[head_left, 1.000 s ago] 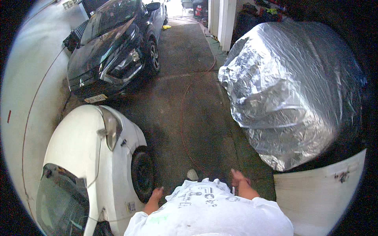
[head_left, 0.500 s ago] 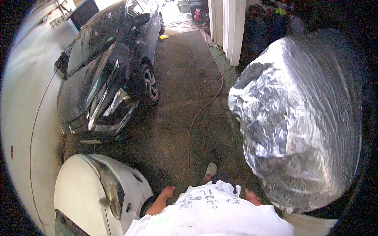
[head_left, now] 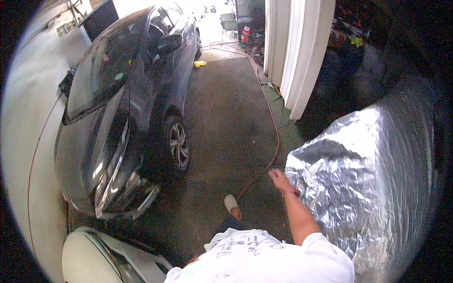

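Observation:
My right hand point(head_left: 278, 179) swings forward beside a bulky shape wrapped in crinkled silver film point(head_left: 339, 188). Its fingers look loosely bent but are small and blurred, and I see no object in them. Whether the hand touches the film I cannot tell. Only a sliver of my left arm point(head_left: 194, 257) shows at the edge of my white shirt; the left hand is out of sight.
A dark car point(head_left: 137, 94) stands at the left, with a white car point(head_left: 89, 257) below it. A reddish hose point(head_left: 272, 123) runs along the concrete floor. A yellow item point(head_left: 200, 63) lies near the dark car. A white pillar point(head_left: 302, 56) rises at the right.
I have moved forward past the white car, toward the dark car. My right arm has swung forward, my left hand has gone out of view, and the other foot is now ahead.

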A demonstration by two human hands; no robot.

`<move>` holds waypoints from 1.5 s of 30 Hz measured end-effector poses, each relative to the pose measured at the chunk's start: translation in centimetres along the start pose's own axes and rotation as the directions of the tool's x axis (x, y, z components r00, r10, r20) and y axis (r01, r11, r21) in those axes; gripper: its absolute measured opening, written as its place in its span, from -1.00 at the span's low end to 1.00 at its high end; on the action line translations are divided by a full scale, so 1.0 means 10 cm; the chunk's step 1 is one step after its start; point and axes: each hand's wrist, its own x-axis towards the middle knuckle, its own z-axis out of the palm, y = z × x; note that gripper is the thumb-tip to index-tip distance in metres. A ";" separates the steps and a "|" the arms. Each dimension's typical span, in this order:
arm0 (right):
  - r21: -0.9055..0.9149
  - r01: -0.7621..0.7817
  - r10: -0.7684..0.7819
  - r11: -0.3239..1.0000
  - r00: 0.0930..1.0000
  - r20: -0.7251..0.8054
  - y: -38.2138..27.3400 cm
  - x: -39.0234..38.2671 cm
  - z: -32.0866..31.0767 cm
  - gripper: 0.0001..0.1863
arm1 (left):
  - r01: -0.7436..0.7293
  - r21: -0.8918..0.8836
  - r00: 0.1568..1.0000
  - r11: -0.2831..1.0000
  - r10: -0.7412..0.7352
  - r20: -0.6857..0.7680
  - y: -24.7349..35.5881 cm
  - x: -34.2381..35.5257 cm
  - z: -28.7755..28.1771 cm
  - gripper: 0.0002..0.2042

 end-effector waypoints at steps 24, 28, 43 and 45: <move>-0.196 -0.546 0.579 0.814 0.787 0.212 -0.21 6.41 0.08 -0.16 | -0.192 0.051 0.977 0.980 0.195 -0.088 6.32 4.02 -5.35 -0.50; -0.053 -0.174 0.176 0.983 0.984 0.040 -2.08 9.02 -0.34 -0.33 | -0.119 -0.026 0.993 0.993 0.119 -0.009 7.00 4.34 -5.84 -0.47; -0.342 -0.547 0.626 0.764 0.756 0.192 -2.36 12.34 -0.15 -0.18 | -0.084 -0.266 0.993 0.960 0.059 -0.100 10.91 7.34 -9.65 -0.43; -0.258 -0.620 0.663 0.741 0.737 0.132 -2.08 12.29 -0.16 -0.26 | -0.204 -0.125 0.960 0.971 0.174 -0.218 11.72 7.65 -10.39 -0.44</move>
